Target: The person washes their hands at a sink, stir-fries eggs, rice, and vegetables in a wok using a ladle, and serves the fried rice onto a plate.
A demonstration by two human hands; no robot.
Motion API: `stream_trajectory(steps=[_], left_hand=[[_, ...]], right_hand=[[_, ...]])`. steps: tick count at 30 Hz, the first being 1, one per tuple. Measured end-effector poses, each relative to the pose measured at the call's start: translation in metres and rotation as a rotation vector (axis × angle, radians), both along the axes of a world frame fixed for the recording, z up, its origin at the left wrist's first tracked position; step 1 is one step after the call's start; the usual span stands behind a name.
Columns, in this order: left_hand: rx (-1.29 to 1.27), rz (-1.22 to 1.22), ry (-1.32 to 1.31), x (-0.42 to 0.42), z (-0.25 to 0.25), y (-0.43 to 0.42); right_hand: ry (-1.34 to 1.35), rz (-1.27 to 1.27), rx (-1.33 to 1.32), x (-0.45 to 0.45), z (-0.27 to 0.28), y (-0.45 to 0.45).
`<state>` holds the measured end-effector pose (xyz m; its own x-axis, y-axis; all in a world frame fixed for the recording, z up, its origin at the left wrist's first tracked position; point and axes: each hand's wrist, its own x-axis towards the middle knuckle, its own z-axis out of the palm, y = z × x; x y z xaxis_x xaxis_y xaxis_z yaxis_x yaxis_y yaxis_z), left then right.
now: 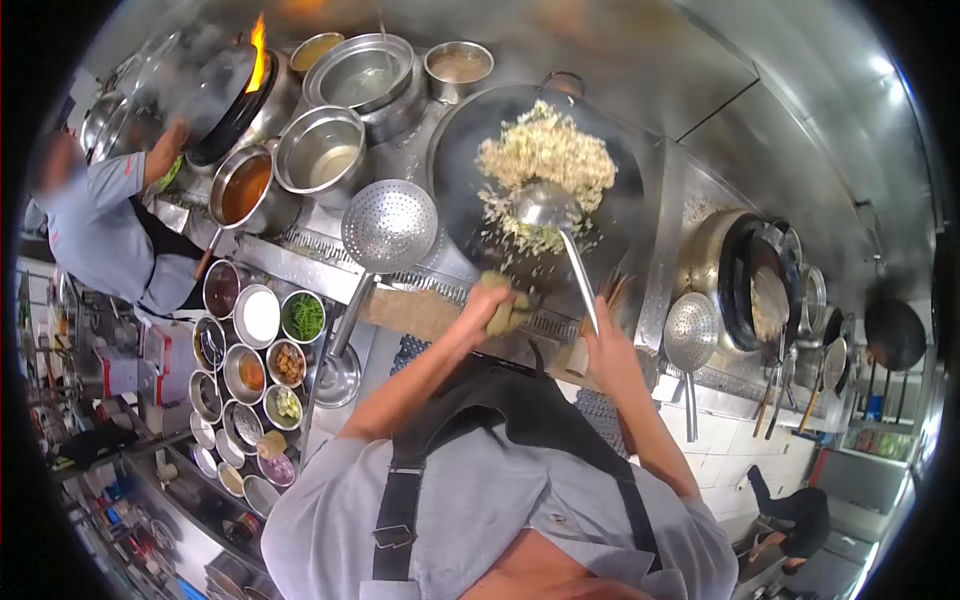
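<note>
A large dark wok sits at the top centre, holding pale fried rice with green bits. My left hand is closed around a folded greenish cloth at the wok's near rim; whatever lies under the cloth is hidden. In my right hand is the long handle of a steel ladle, fingers wrapped around it. The ladle's bowl rests against the rice in the wok. Some loose grains are scattered toward the near side. Close to my right hand stands a bundle of thin sticks.
A perforated strainer lies left of the wok, another strainer to its right. Steel pots stand at upper left, ingredient bowls below. A co-worker stands at far left near a flame. A second wok is at right.
</note>
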<state>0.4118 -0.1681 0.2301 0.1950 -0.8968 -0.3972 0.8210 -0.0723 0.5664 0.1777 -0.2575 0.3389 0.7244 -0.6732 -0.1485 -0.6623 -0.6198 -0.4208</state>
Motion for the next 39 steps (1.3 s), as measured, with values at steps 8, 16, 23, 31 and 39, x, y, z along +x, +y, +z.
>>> stream_trajectory(steps=[8,16,23,31,39], left_hand=[[0.065,-0.041,-0.065,0.054,-0.029,-0.066],[0.196,-0.154,-0.325,0.048,-0.022,0.095],[0.186,-0.058,-0.399,0.064,-0.003,0.140],[0.232,0.059,-0.485,0.060,-0.013,0.162],[0.291,0.130,-0.388,0.058,-0.024,0.169]], right_hand=[[-0.407,0.006,0.083,0.026,-0.073,-0.095],[-0.707,-0.504,1.190,0.086,-0.038,-0.118],[-0.452,-0.317,0.637,0.132,0.023,-0.121],[-0.187,-0.228,0.250,0.146,-0.053,-0.155],[-0.459,-0.423,0.936,0.102,-0.063,-0.147]])
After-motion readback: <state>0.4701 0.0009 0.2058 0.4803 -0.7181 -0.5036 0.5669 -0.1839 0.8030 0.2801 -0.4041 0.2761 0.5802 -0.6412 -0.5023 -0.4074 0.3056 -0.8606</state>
